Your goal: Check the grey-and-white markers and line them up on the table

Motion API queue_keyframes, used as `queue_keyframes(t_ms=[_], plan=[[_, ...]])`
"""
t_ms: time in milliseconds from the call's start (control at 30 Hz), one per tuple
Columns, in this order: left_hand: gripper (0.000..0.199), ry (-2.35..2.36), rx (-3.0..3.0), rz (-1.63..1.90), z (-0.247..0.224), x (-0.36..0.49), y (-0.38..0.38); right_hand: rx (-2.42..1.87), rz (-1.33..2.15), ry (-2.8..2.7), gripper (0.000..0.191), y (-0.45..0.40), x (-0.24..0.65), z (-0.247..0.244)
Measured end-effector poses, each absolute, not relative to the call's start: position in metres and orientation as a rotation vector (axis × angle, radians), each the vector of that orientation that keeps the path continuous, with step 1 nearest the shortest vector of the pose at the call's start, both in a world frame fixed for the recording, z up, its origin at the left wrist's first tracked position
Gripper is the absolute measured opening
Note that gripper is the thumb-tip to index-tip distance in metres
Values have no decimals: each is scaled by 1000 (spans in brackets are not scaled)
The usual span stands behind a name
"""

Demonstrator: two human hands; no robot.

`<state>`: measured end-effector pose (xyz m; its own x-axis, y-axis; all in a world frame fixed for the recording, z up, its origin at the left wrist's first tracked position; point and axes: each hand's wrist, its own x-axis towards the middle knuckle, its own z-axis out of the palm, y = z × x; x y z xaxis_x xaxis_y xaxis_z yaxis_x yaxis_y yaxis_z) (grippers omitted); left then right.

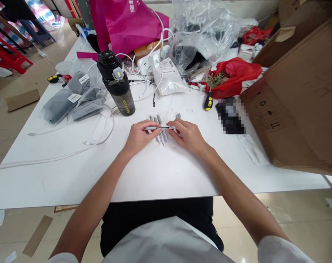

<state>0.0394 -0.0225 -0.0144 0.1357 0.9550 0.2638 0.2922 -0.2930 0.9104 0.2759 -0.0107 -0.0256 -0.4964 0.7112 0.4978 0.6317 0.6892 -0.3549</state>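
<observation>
Both hands meet over the middle of the white table (152, 171). Pinched in my left hand (140, 136) is a grey pen barrel (151, 128), pointing sideways. A thin dark refill (163, 127) spans the gap between the hands. My right hand (186, 135) has its thumb and fingers closed on the pale other end of this pen, mostly covered by the fingertips. Below the held pen, several grey pens (162, 137) lie side by side, partly hidden by the hands. Another grey piece, apparently a pen (178, 116), shows just behind my right hand.
A black bottle (118, 87) stands left of centre, beside bagged dark items (62, 102) and white cables (100, 140). A screwdriver (209, 100), a red bag (237, 75) and a large cardboard box (300, 98) are on the right. A magenta bag (127, 25) sits behind.
</observation>
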Motion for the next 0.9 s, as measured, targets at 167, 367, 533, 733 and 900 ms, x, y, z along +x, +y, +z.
queue_keyframes(t_ms=[167, 367, 533, 733, 900], plan=[[15, 1251, 1653, 1211, -12, 36, -19, -1033, 157, -2250, 25, -6, 282, -24], [16, 1269, 1646, 1209, -14, 33, -18, -1031, 147, -2249, 24, -4, 285, -21], [16, 1260, 1632, 1215, -14, 33, -18, -1036, 204, -2224, 21, -5, 284, -21], [16, 1192, 1696, 1181, -12, 39, -24, -1072, 406, -2173, 19, -10, 279, -32], [20, 1147, 1705, 1150, -17, 44, -27, -1022, 464, -2243, 9, -14, 275, -36]])
